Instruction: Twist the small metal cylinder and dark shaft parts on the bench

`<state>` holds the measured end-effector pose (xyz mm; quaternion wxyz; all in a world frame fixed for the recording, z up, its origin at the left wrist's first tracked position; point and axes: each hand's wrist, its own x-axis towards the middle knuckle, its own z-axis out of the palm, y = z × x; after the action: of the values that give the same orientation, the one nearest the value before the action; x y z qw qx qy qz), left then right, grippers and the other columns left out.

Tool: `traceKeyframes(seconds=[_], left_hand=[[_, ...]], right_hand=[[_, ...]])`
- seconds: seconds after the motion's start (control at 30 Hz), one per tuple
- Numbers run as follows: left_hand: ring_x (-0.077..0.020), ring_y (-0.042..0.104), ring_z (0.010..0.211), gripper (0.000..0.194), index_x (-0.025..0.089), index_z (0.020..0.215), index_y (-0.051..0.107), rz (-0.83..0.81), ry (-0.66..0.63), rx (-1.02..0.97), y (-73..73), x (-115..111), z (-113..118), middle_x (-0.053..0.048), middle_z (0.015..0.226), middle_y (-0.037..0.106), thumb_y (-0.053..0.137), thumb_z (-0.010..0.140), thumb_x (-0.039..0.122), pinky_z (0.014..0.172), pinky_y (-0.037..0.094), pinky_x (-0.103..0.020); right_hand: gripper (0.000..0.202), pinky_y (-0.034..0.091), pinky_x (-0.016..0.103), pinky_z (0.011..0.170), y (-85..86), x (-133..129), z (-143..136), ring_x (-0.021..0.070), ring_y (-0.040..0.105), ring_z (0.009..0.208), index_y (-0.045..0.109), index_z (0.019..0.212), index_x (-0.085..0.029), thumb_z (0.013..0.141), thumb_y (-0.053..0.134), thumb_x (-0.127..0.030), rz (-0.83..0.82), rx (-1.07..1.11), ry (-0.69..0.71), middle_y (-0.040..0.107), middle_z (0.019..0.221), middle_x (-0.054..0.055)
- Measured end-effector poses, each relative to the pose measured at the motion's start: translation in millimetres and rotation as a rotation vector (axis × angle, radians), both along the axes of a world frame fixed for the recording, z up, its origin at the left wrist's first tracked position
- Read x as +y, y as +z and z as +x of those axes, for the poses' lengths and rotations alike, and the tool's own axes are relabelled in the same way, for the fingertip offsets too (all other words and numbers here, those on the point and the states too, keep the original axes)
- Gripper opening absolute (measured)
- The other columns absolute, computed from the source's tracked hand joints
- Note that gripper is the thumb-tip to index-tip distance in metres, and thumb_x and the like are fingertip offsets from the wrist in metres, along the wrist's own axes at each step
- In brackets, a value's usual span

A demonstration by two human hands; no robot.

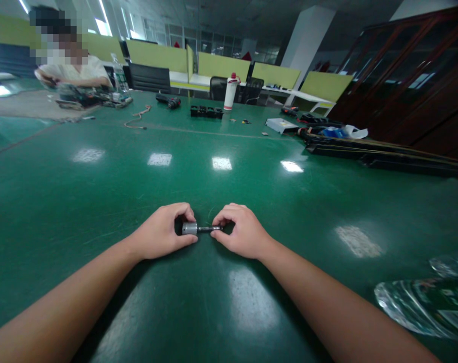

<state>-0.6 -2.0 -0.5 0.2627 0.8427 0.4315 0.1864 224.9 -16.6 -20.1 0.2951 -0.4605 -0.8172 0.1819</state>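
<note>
Both my hands rest on the green table (221,282) close in front of me. My left hand (164,233) grips a small silver cylindrical motor (189,228) by its body. A thin dark shaft (209,229) sticks out of the motor to the right. My right hand (241,233) pinches the far end of that shaft between thumb and fingers. The motor lies level, just above or on the table surface.
Clear plastic bags (425,297) lie at the right edge. Long black parts (376,151) and a white box (281,124) lie at the far right. A white bottle (230,92), black trays (206,111) and wires (138,118) sit far back. A person (72,65) works at the far left.
</note>
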Motion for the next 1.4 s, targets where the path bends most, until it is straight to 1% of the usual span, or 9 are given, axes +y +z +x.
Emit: traceKeyframes(seconds=[0.17, 0.23, 0.47, 0.77, 0.83, 1.03, 1.17, 1.3, 1.4], left_hand=[[-0.0192, 0.058, 0.077, 0.023, 0.018, 0.084, 0.058, -0.004, 0.1, -0.015, -1.9, 1.8, 0.4, -0.001, 0.084, 0.063, 0.072, 0.071, 0.031, 0.069, 0.042, -0.029], [-0.0188, 0.058, 0.075, 0.023, 0.018, 0.083, 0.058, -0.005, 0.113, -0.017, -2.0, 2.0, 1.1, 0.0, 0.082, 0.063, 0.073, 0.071, 0.032, 0.067, 0.042, -0.029], [-0.0192, 0.059, 0.076, 0.024, 0.019, 0.084, 0.058, -0.004, 0.1, -0.015, -3.2, 3.2, 0.4, 0.0, 0.084, 0.064, 0.073, 0.07, 0.032, 0.068, 0.043, -0.029], [-0.0185, 0.059, 0.075, 0.024, 0.019, 0.083, 0.058, -0.01, 0.071, -0.014, -1.9, 3.2, -0.7, 0.001, 0.082, 0.063, 0.072, 0.072, 0.034, 0.068, 0.042, -0.028], [-0.0186, 0.059, 0.076, 0.024, 0.019, 0.084, 0.059, -0.009, 0.063, -0.01, -1.6, 3.0, -0.8, 0.0, 0.082, 0.064, 0.072, 0.072, 0.034, 0.068, 0.043, -0.028], [-0.0192, 0.06, 0.08, 0.023, 0.019, 0.089, 0.062, -0.018, 0.018, -0.006, -0.6, 1.8, -0.2, -0.001, 0.087, 0.066, 0.07, 0.073, 0.034, 0.071, 0.044, -0.029], [-0.0194, 0.061, 0.08, 0.025, 0.019, 0.089, 0.063, -0.026, 0.004, -0.015, 0.9, 0.4, 0.4, -0.002, 0.087, 0.066, 0.071, 0.074, 0.037, 0.071, 0.045, -0.029], [-0.0188, 0.061, 0.079, 0.026, 0.018, 0.089, 0.064, -0.047, -0.021, -0.07, 1.4, 0.1, 0.7, -0.002, 0.085, 0.067, 0.064, 0.082, 0.044, 0.071, 0.045, -0.029], [-0.0177, 0.061, 0.078, 0.025, 0.018, 0.089, 0.065, -0.059, -0.023, -0.088, 1.3, 0.2, 1.1, -0.002, 0.084, 0.067, 0.06, 0.086, 0.043, 0.071, 0.045, -0.028]], right_hand=[[0.005, 0.039, 0.028, 0.066, -4.2, 6.9, 7.0, 0.015, 0.055, 0.069, 0.068, 0.073, -0.02, 0.07, 0.072, -0.019, -0.008, 0.029, -0.189, 0.062, 0.069, -0.001], [0.004, 0.039, 0.028, 0.064, -4.3, 7.9, 8.7, 0.0141, 0.054, 0.066, 0.068, 0.073, -0.02, 0.07, 0.071, -0.019, -0.021, 0.046, -0.21, 0.061, 0.068, -0.001], [0.008, 0.039, 0.028, 0.065, -1.1, 4.9, 4.9, 0.0135, 0.055, 0.066, 0.07, 0.074, -0.02, 0.068, 0.076, -0.02, -0.043, 0.013, -0.102, 0.063, 0.067, -0.002], [0.009, 0.041, 0.028, 0.068, -2.9, 5.9, 3.4, 0.0137, 0.058, 0.071, 0.074, 0.083, -0.022, 0.074, 0.076, -0.021, -0.062, 0.052, -0.114, 0.067, 0.077, -0.001], [0.012, 0.042, 0.028, 0.071, -2.4, 4.9, 2.1, 0.0137, 0.059, 0.073, 0.073, 0.085, -0.022, 0.074, 0.076, -0.018, -0.065, 0.075, -0.084, 0.069, 0.08, -0.001], [0.018, 0.043, 0.031, 0.08, 1.9, -1.8, -3.3, 0.0144, 0.06, 0.079, 0.07, 0.089, -0.021, 0.076, 0.072, -0.009, -0.015, 0.088, 0.092, 0.072, 0.085, -0.001], [0.015, 0.043, 0.031, 0.079, 1.3, -2.6, -3.8, 0.0148, 0.06, 0.079, 0.069, 0.09, -0.021, 0.078, 0.071, -0.012, -0.008, 0.08, 0.103, 0.072, 0.084, -0.001], [0.014, 0.042, 0.031, 0.08, -0.3, -1.7, -3.2, 0.015, 0.06, 0.079, 0.069, 0.089, -0.022, 0.079, 0.07, -0.013, -0.003, 0.058, 0.114, 0.071, 0.083, -0.001], [0.013, 0.042, 0.03, 0.078, -0.5, -1.7, -3.6, 0.0143, 0.06, 0.077, 0.069, 0.089, -0.021, 0.079, 0.07, -0.012, -0.004, 0.054, 0.123, 0.07, 0.081, -0.001]])
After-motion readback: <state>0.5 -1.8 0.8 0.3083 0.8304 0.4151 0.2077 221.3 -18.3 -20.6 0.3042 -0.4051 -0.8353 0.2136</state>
